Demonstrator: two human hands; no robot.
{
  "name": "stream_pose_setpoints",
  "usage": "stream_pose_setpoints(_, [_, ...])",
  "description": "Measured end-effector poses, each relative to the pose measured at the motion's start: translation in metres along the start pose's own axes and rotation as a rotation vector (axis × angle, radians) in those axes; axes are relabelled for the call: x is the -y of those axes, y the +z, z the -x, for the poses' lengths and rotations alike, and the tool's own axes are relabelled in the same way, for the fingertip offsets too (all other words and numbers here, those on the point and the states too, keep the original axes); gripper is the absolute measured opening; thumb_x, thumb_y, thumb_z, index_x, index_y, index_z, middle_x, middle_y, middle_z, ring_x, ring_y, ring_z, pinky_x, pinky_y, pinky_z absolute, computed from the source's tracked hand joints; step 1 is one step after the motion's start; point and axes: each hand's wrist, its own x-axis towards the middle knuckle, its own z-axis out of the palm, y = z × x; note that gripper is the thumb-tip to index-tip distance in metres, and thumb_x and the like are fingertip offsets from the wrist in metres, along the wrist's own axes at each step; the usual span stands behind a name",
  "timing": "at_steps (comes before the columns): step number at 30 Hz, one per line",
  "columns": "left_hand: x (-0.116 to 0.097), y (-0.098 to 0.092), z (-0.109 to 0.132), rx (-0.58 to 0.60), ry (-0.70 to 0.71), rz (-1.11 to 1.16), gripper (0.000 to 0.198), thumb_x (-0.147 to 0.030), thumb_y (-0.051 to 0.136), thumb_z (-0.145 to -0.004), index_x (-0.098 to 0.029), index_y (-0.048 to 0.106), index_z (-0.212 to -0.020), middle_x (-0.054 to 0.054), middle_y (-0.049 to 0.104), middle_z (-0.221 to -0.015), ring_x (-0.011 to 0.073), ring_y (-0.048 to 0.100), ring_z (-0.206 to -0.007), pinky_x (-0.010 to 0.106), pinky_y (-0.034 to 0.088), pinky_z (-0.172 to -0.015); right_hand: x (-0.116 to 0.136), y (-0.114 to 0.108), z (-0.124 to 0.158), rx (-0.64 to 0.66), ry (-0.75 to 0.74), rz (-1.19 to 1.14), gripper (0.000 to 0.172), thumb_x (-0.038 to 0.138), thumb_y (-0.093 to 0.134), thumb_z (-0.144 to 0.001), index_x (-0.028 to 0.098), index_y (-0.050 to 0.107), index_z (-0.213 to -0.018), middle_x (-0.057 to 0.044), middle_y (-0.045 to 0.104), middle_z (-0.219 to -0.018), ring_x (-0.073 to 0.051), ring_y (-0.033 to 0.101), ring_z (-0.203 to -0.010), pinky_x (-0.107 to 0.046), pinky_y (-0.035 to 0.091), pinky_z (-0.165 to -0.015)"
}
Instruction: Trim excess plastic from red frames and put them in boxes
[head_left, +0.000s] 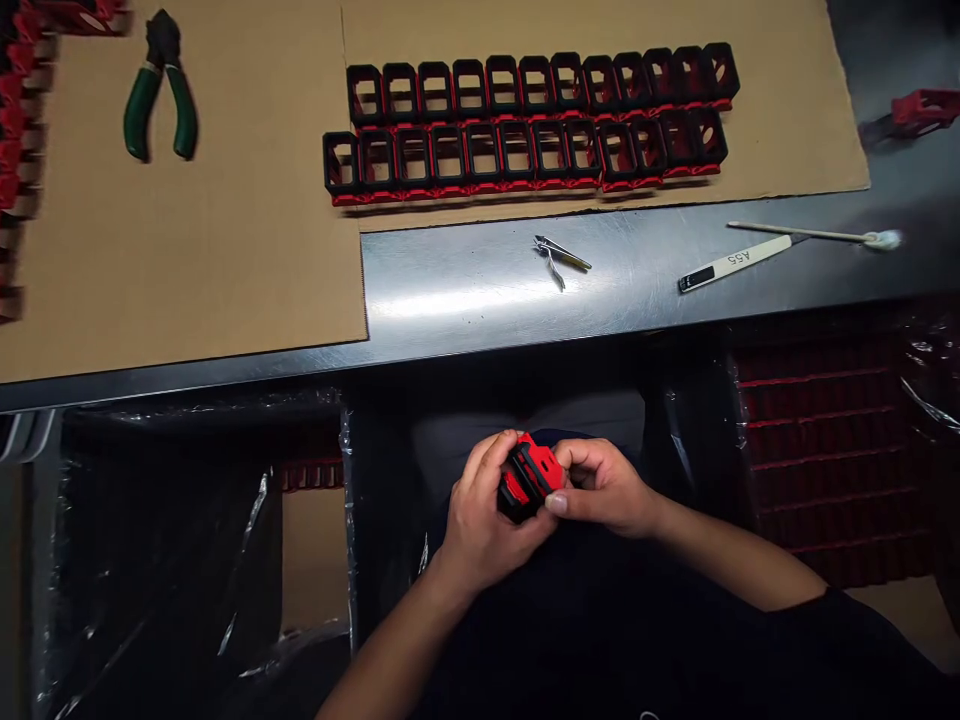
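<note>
A red and black plastic part is held over my lap, below the table's front edge. My left hand wraps round its left and lower sides, fingers on top and thumb along the bottom. At the part's right end, my right hand pinches the red piece between thumb and fingers. Up on the cardboard, two rows of similar black and red parts stand side by side.
Green-handled pliers lie at the upper left. Small nippers, a white-handled knife marked A55 and a swab stick rest on the metal table. Plastic-lined boxes flank my lap, the right one holding rows of red parts.
</note>
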Motion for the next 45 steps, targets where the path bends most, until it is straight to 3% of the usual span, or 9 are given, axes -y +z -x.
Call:
stream_pose_setpoints(6, [0.006, 0.001, 0.002, -0.006, -0.017, 0.129, 0.066, -0.030, 0.074, -0.077, -0.021, 0.046, -0.137, 0.013, 0.065, -0.124, 0.0274, 0.067, -0.113, 0.044, 0.060, -0.093, 0.001, 0.000, -0.002, 0.030, -0.066, 0.118, 0.036, 0.043, 0.079, -0.079, 0.017, 0.056, -0.071, 0.005, 0.052, -0.063, -0.008, 0.046, -0.057, -0.022, 0.042, -0.056])
stream_pose_setpoints(9, [0.011, 0.002, 0.006, -0.004, -0.056, 0.290, 0.070, -0.029, 0.075, -0.078, -0.023, 0.044, -0.140, 0.016, 0.062, -0.132, 0.0305, 0.064, -0.120, 0.047, 0.058, -0.096, 0.020, -0.009, -0.004, -0.015, -0.222, 0.349, 0.029, 0.043, 0.075, -0.084, 0.018, 0.064, -0.078, 0.001, 0.061, -0.066, -0.012, 0.055, -0.059, -0.025, 0.047, -0.058])
stream_pose_setpoints(14, [0.015, 0.003, 0.012, -0.005, -0.120, 0.428, 0.072, -0.028, 0.073, -0.080, -0.024, 0.040, -0.144, 0.019, 0.055, -0.142, 0.0340, 0.060, -0.128, 0.049, 0.059, -0.095, 0.079, -0.046, -0.013, -0.590, -0.627, 0.981, 0.008, 0.029, 0.067, -0.092, 0.023, 0.070, -0.087, -0.004, 0.070, -0.079, -0.020, 0.064, -0.073, -0.035, 0.051, -0.070])
stream_pose_setpoints(17, [0.013, 0.003, 0.011, -0.048, -0.064, 0.335, 0.072, -0.020, 0.071, -0.079, -0.023, 0.042, -0.145, 0.017, 0.059, -0.138, 0.0310, 0.060, -0.127, 0.049, 0.056, -0.099, 0.104, -0.064, -0.023, -0.756, -0.677, 1.353, 0.014, 0.031, 0.068, -0.091, 0.026, 0.071, -0.104, -0.008, 0.072, -0.097, -0.029, 0.066, -0.092, -0.046, 0.051, -0.086])
stream_pose_setpoints(21, [0.009, 0.003, 0.008, -0.064, -0.011, 0.263, 0.073, -0.018, 0.069, -0.078, -0.022, 0.041, -0.146, 0.015, 0.060, -0.136, 0.0282, 0.062, -0.125, 0.045, 0.057, -0.099, 0.112, -0.069, -0.043, -0.681, -0.658, 1.558, 0.041, 0.039, 0.069, -0.089, 0.021, 0.063, -0.125, -0.014, 0.067, -0.124, -0.036, 0.060, -0.114, -0.052, 0.048, -0.097])
stream_pose_setpoints(24, [0.006, 0.001, 0.008, -0.060, -0.038, 0.237, 0.073, -0.019, 0.070, -0.078, -0.022, 0.042, -0.145, 0.014, 0.061, -0.135, 0.0276, 0.064, -0.122, 0.044, 0.058, -0.098, 0.110, -0.067, -0.062, -0.681, -0.624, 1.623, 0.051, 0.046, 0.071, -0.086, 0.020, 0.061, -0.129, -0.014, 0.064, -0.131, -0.035, 0.059, -0.114, -0.050, 0.049, -0.097])
stream_pose_setpoints(32, [0.005, -0.005, 0.010, -0.068, -0.104, 0.071, 0.071, -0.023, 0.073, -0.075, -0.021, 0.046, -0.141, 0.012, 0.063, -0.127, 0.0278, 0.068, -0.114, 0.042, 0.061, -0.092, 0.114, -0.069, -0.079, -0.709, -0.649, 1.644, 0.029, 0.046, 0.065, -0.091, 0.023, 0.070, -0.107, -0.008, 0.072, -0.111, -0.027, 0.065, -0.099, -0.041, 0.053, -0.087])
stream_pose_setpoints(39, [0.006, -0.004, 0.006, -0.070, -0.033, 0.060, 0.071, -0.025, 0.072, -0.076, -0.020, 0.046, -0.142, 0.012, 0.063, -0.125, 0.0270, 0.068, -0.111, 0.041, 0.061, -0.091, 0.113, -0.063, -0.090, -0.749, -0.643, 1.622, 0.044, 0.056, 0.069, -0.085, 0.020, 0.070, -0.110, -0.010, 0.068, -0.107, -0.030, 0.065, -0.097, -0.042, 0.053, -0.082])
stream_pose_setpoints(45, [0.007, -0.009, 0.008, -0.069, 0.010, 0.167, 0.072, -0.027, 0.072, -0.077, -0.022, 0.045, -0.144, 0.015, 0.062, -0.133, 0.0298, 0.064, -0.120, 0.046, 0.059, -0.097, 0.129, -0.055, -0.078, -0.711, -0.612, 1.522, 0.024, 0.034, 0.068, -0.086, 0.016, 0.072, -0.102, -0.008, 0.071, -0.092, -0.023, 0.067, -0.080, -0.039, 0.054, -0.078])
